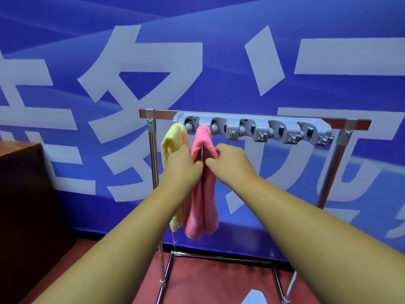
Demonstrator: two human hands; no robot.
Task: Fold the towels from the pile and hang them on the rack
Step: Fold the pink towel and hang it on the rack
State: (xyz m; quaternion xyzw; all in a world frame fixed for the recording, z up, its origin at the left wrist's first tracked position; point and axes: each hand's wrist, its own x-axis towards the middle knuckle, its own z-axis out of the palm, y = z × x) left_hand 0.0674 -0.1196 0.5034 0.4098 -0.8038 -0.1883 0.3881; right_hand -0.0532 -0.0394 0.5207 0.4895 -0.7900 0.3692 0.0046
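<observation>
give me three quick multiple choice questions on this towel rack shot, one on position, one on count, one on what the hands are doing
1. The yellow towel hangs: A) left of the pink towel in view B) right of it C) on the floor
2. Towels on the rack: A) one B) two C) four
3. The hands: A) both idle B) both pinch the pink towel C) both grip a rack post
Key: 1 A, it hangs by the view's left post; 2 B, only yellow and pink hang there; 3 B, the left hand and right hand each pinch a pink fold.
</observation>
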